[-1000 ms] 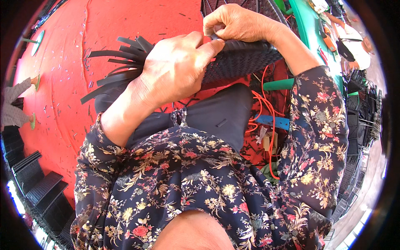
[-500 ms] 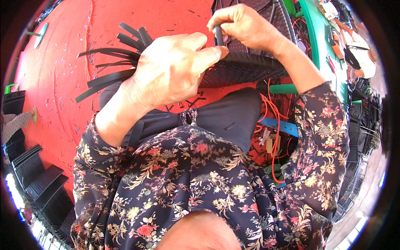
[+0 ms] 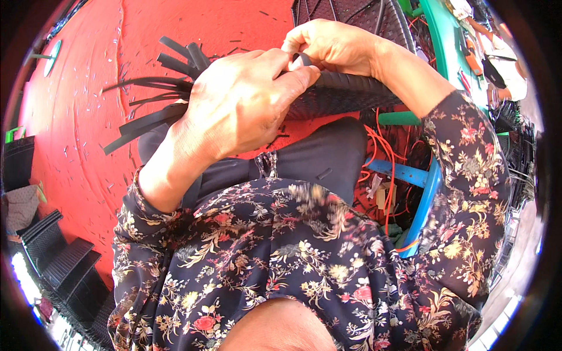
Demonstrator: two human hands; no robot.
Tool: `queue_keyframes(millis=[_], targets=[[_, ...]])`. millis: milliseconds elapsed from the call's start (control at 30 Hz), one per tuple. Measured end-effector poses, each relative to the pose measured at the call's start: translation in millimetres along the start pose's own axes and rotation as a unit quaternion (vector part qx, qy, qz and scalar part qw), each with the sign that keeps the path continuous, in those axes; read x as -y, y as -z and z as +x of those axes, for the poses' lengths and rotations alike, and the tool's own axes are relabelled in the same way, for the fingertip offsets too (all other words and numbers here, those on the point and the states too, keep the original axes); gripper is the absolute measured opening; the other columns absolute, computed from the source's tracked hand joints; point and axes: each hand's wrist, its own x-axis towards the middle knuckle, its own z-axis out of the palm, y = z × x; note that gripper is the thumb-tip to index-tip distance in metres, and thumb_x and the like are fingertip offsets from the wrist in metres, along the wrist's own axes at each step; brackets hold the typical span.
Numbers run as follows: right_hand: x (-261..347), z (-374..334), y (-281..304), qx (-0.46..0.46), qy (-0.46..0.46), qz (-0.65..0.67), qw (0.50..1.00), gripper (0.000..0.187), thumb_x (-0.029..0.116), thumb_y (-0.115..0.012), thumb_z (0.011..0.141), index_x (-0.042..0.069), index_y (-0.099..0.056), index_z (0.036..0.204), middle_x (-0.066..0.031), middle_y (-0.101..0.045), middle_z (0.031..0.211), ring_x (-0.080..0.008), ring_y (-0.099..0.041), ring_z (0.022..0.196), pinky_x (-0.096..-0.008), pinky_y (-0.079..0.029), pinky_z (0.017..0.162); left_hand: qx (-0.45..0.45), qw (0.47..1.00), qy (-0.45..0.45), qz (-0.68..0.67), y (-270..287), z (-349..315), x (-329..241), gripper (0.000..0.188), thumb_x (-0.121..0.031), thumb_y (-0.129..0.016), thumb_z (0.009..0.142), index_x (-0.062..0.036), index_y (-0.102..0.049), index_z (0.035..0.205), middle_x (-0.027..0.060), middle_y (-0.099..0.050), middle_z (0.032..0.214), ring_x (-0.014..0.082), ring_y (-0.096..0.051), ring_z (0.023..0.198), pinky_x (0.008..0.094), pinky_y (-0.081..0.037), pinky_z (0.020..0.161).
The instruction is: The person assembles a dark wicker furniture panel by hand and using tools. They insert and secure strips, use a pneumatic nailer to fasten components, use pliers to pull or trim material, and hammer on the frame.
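My left hand (image 3: pixel 231 102) is closed, with a bundle of flat black strips (image 3: pixel 149 121) fanning out past its wrist side. Its thumb and forefinger press at the edge of a black woven wicker piece (image 3: pixel 345 96) in front of me. Just beyond, the bent fingers of my right hand (image 3: pixel 333 47) pinch a black strip (image 3: pixel 302 59) that curves up in a small loop at that edge. The strip's far end is hidden behind my fingers. Below, a short black scrap (image 3: pixel 324 174) lies on the dark cloth over my lap.
Black scraps litter the red floor covering (image 3: pixel 76 105). At right stands a green table (image 3: pixel 439 41) with tools on it; another person's arm (image 3: pixel 497 93) is beside it. Orange cords (image 3: pixel 383 149) hang near a blue stool (image 3: pixel 404 172). Black woven pieces (image 3: pixel 64 263) stand at lower left.
My right hand has come down and nearer to my left hand. The strip, upright before, is now bent over in a loop. My right elbow has swung outward, showing more of the blue stool.
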Motion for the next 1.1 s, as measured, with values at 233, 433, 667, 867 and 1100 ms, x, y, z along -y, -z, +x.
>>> queue_keyframes(millis=[233, 433, 667, 867, 1100], targets=[[16.5, -4.2, -8.9, 0.042, -0.009, -0.064, 0.997, 0.029, -0.005, -0.058, 0.069, -0.001, -0.062, 0.097, 0.0000, -0.060, 0.083, -0.0052, -0.055, 0.075, -0.0190, -0.045, 0.064, -0.002, 1.000, -0.002, -0.001, 0.9, 0.3, 2.0, 0.034, -0.001, -0.068, 0.069, -0.0054, -0.064, 0.103, 0.0075, -0.052, 0.072, 0.0255, -0.057, 0.065, 0.0352, -0.048, 0.055], [15.0, -18.1, 10.0, 0.111, 0.085, -0.043, 0.989, 0.056, 0.000, -0.055, 0.073, -0.003, -0.047, 0.128, -0.0053, -0.064, 0.098, -0.0077, -0.059, 0.086, -0.0207, -0.046, 0.080, -0.018, 1.000, 0.008, -0.014, -0.2, 6.3, 3.8, 0.029, -0.003, -0.066, 0.071, -0.0078, -0.065, 0.099, 0.0073, -0.055, 0.072, 0.0250, -0.059, 0.063, 0.0355, -0.048, 0.055], [15.5, -63.4, -24.0, -0.313, 0.347, -0.213, 0.858, 0.028, 0.015, -0.073, 0.070, 0.002, -0.059, 0.090, -0.0060, -0.062, 0.084, -0.0146, -0.061, 0.077, -0.0279, -0.049, 0.071, -0.026, 0.998, 0.053, -0.036, -2.4, 18.3, 13.1, 0.028, -0.004, -0.068, 0.070, -0.0097, -0.066, 0.098, 0.0079, -0.057, 0.075, 0.0275, -0.059, 0.065, 0.0374, -0.048, 0.057], [-5.6, -43.5, -61.5, -0.443, 0.379, -0.396, 0.709, 0.031, 0.018, -0.080, 0.061, 0.009, -0.059, 0.082, -0.0052, -0.058, 0.080, -0.0266, -0.059, 0.075, -0.0368, -0.047, 0.069, -0.017, 0.995, 0.084, -0.057, -6.0, 14.5, 19.7, 0.023, -0.005, -0.064, 0.069, -0.0093, -0.066, 0.092, 0.0089, -0.059, 0.074, 0.0303, -0.061, 0.071, 0.0386, -0.050, 0.061], [-14.6, -34.3, -58.8, -0.442, 0.402, -0.353, 0.720, 0.023, 0.011, -0.078, 0.062, 0.008, -0.064, 0.080, -0.0038, -0.059, 0.076, -0.0231, -0.060, 0.073, -0.0344, -0.045, 0.066, -0.033, 0.993, 0.092, -0.073, -15.9, 13.9, 28.9, 0.014, -0.012, -0.063, 0.071, -0.0091, -0.066, 0.084, 0.0099, -0.063, 0.074, 0.0310, -0.063, 0.075, 0.0432, -0.051, 0.063]])
